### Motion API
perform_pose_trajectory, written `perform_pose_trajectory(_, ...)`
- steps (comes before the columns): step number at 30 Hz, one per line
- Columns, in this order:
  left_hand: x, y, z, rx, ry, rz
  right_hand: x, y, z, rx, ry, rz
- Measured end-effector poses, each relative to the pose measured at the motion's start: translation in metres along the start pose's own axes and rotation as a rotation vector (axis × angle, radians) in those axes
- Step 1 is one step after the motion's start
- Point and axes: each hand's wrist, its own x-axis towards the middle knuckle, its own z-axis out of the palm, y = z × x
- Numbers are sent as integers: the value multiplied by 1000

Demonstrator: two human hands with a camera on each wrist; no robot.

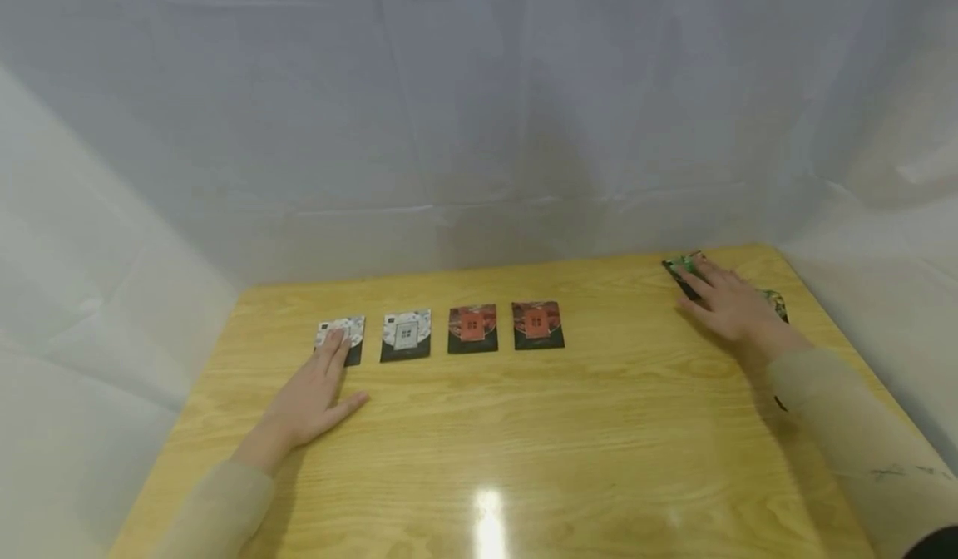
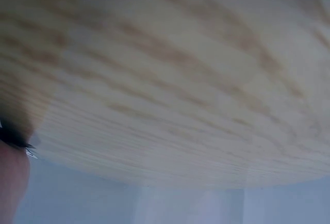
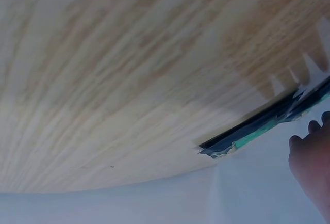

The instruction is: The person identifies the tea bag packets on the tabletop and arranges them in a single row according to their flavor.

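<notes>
My left hand (image 1: 310, 393) rests its straight fingers on a white-and-black packet (image 1: 355, 353), with the thumb spread out to the side over the table. That packet's dark edge shows at the left of the left wrist view, next to a fingertip (image 2: 11, 177). To its right lie a second white-and-black packet (image 1: 407, 338) and two red-and-black packets (image 1: 472, 328), (image 1: 537, 324), in a row. At the far right my right hand (image 1: 733, 305) reaches over a green-and-black packet (image 1: 679, 266), its fingers spread. Another green packet (image 1: 778, 303) is partly hidden behind that hand.
Everything lies flat on a wood-grain table (image 1: 449, 426). White cloth (image 1: 479, 126) hangs behind the back edge and along both sides. A bright reflection shines near the table's front.
</notes>
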Motion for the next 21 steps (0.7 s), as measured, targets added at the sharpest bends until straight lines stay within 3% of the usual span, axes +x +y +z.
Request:
perform_pose_trajectory(8, 1, 1, 1, 2, 3, 2, 3, 8, 13, 25, -12, 13)
perform_pose_trajectory(21, -1, 2, -2, -4, -6, -10, 11, -6, 15, -30, -13, -4)
